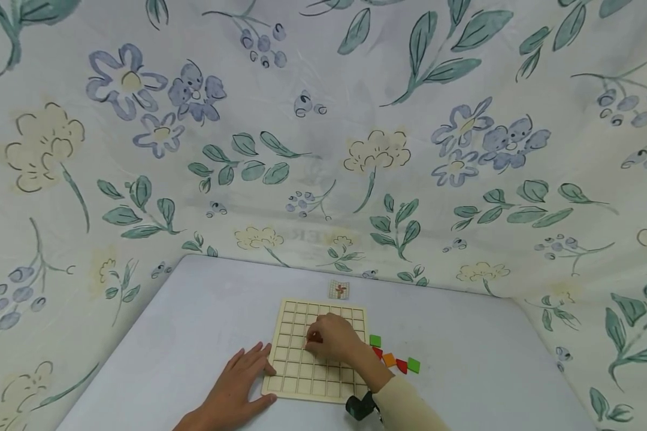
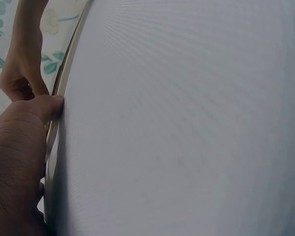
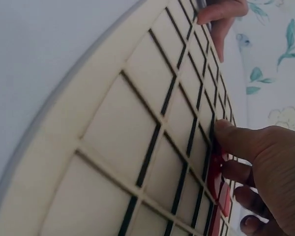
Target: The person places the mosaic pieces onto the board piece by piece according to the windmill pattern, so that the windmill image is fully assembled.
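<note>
A pale wooden grid board [image 1: 286,369] lies on the white table. Over its middle, my right hand [image 1: 335,338] reaches in and pinches a small red piece [image 3: 215,172] between thumb and fingers, low against the grid. More red pieces [image 3: 225,199] sit on the board beneath those fingers, partly hidden. My left hand [image 1: 238,383] rests at the board's left edge, fingers spread and touching the rim, thumb near the lower left corner. In the left wrist view the left thumb [image 2: 49,105] lies along the board's edge.
Right of the board lie loose pieces: a green square [image 1: 375,340], an orange square [image 1: 390,360], red rounded pieces [image 1: 401,366] and another green square [image 1: 413,365]. Behind the board is a small card [image 1: 339,290] with a red pinwheel-like figure. A dark device [image 1: 360,406] sits by the right wrist.
</note>
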### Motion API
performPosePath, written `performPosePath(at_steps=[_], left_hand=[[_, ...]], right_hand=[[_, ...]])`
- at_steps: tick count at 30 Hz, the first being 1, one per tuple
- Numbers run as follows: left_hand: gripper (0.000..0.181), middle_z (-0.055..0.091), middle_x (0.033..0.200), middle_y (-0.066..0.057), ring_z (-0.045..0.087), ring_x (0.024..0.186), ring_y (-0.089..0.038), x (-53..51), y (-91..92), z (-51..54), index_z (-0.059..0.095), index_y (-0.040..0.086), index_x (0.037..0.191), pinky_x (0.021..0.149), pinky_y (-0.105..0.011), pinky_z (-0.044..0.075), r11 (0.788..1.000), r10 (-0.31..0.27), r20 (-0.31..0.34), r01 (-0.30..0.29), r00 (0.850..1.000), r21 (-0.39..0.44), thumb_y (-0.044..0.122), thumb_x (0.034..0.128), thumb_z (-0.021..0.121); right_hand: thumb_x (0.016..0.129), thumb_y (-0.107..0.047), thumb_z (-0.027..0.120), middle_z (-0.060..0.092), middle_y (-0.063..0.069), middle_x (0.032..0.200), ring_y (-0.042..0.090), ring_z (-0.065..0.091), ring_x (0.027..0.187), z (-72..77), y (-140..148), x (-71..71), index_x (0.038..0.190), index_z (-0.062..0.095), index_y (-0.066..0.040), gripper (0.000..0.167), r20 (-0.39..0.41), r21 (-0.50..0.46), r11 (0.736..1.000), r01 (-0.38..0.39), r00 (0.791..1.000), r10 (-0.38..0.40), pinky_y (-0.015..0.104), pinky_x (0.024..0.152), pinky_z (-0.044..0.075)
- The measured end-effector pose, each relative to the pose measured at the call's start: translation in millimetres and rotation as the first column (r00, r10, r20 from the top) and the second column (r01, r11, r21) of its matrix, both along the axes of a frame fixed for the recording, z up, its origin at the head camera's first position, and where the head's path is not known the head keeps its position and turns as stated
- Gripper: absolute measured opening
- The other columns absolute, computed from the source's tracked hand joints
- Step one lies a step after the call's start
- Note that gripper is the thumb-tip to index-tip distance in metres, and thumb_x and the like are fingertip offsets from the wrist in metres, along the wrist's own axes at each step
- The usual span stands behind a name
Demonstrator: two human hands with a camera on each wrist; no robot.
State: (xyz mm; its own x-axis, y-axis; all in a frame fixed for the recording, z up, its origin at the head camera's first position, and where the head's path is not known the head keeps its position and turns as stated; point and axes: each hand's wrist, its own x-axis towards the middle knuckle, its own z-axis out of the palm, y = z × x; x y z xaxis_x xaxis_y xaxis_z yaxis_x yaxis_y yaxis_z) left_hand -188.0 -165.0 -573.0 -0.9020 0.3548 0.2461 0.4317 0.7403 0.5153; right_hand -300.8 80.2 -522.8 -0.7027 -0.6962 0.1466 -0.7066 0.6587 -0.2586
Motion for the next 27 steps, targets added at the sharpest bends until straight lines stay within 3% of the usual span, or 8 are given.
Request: performPosePath(at_steps=[7,13,21,27], left_hand=[[0.035,0.042,0.151,-0.011,0.032,0.142,-0.031,0.1,-2.1,1.7,0.053,0.031,0.105,0.113,-0.058,0.019,1.000,0.005,0.019,-0.004,1.000,-0.014,0.050,0.0827,0.073],[0.035,0.041,0.151,-0.011,0.031,0.142,-0.032,-0.6,-1.7,-1.5,0.053,0.032,0.105,0.113,-0.058,0.018,1.000,0.002,0.044,-0.001,0.999,-0.008,0.053,0.0839,0.071],[0.033,0.042,0.151,-0.011,0.033,0.141,-0.032,0.1,-1.0,-0.5,0.053,0.033,0.104,0.112,-0.060,0.020,1.000,0.001,0.053,0.000,0.999,-0.009,0.052,0.0835,0.072],[0.033,0.041,0.152,-0.009,0.032,0.142,-0.030,-1.1,-0.2,-1.4,0.053,0.035,0.104,0.114,-0.058,0.018,1.000,0.006,0.067,-0.005,0.998,-0.026,0.052,0.0830,0.072]], right_hand=[[0.089,-0.016,0.074,0.061,-0.009,0.086,0.003,0.048,0.075,-1.4,2.9,-1.1,0.099,0.077,-0.017,0.010,-0.017,-0.049,0.996,-0.079,0.997,0.078,0.015,0.065,0.042],[0.088,-0.015,0.075,0.059,-0.010,0.085,0.004,0.048,0.075,-1.4,-0.5,-0.6,0.099,0.076,-0.018,0.011,-0.032,0.000,0.999,-0.041,0.999,0.041,0.016,0.066,0.043],[0.087,-0.018,0.077,0.062,-0.010,0.086,0.006,0.048,0.075,3.4,0.0,1.7,0.098,0.076,-0.019,0.012,-0.054,0.044,0.997,-0.060,0.997,0.063,0.018,0.065,0.042],[0.087,-0.017,0.077,0.062,-0.009,0.088,0.008,0.051,0.080,7.6,-1.2,-1.5,0.098,0.074,-0.019,0.012,-0.011,0.097,0.993,-0.060,0.998,0.061,0.021,0.070,0.046]])
